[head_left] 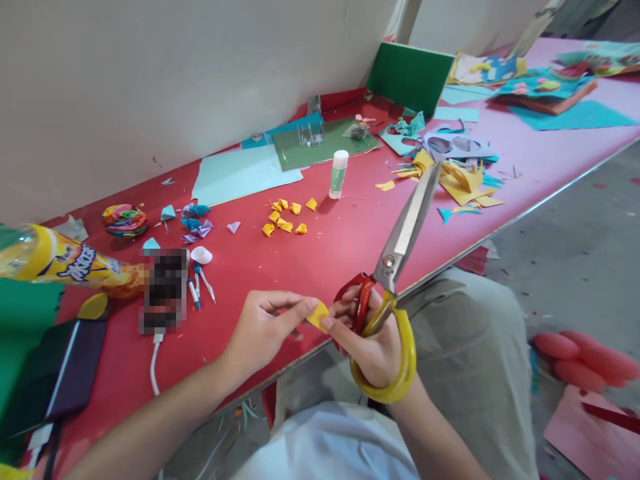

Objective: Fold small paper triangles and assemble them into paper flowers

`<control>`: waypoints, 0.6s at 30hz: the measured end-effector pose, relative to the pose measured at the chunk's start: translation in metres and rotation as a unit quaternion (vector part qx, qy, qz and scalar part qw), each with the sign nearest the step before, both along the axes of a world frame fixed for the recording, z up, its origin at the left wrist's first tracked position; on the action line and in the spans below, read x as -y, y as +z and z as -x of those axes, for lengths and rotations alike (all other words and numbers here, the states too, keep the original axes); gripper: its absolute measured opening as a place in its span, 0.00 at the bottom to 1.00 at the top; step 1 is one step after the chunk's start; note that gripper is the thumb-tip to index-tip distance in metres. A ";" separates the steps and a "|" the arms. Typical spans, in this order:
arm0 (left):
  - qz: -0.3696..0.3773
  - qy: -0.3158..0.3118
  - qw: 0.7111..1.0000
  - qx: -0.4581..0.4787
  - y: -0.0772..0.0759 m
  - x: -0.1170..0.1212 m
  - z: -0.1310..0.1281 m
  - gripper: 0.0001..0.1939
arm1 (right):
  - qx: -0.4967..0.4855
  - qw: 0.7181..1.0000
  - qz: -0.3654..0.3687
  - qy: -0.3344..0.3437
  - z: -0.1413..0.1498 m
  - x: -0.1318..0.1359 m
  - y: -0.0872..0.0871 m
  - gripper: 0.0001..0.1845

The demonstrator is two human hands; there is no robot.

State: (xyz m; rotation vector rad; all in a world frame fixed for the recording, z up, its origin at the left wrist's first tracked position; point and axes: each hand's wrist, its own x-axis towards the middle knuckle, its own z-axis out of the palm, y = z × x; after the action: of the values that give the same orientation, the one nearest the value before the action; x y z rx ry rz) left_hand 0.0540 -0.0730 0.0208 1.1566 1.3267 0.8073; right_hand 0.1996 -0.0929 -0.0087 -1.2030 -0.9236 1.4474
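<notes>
Between both hands, near the table's front edge, is a small yellow paper piece (318,316). My left hand (267,327) pinches its left end between thumb and fingers. My right hand (370,340) pinches the other end with the thumb, and large scissors (400,247) hang on that same hand. Their yellow handle loop is round the hand and the red loop is at the fingers; the blades point up and away, nearly closed together. Several small folded yellow paper pieces (285,226) lie on the table beyond my hands. A glue stick (339,175) stands upright behind them.
Yellow paper scraps (463,183) lie at the right. On the left are a drink bottle (75,260), a phone (164,291) with a white cable, pens (195,290) and a dark power bank (55,367). Light blue sheets (235,175) lie at the back, near a green board (410,77).
</notes>
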 end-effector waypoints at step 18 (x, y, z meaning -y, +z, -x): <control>0.015 0.061 0.986 0.156 0.012 0.002 0.002 0.14 | -0.191 0.980 0.013 0.052 0.002 0.023 -0.020 0.32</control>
State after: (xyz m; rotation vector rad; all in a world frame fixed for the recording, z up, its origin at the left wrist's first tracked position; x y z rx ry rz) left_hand 0.0515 -0.0751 0.0323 0.8898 1.1507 1.0098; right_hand 0.1971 -0.1163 -0.0285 -0.8609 -0.7122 1.7043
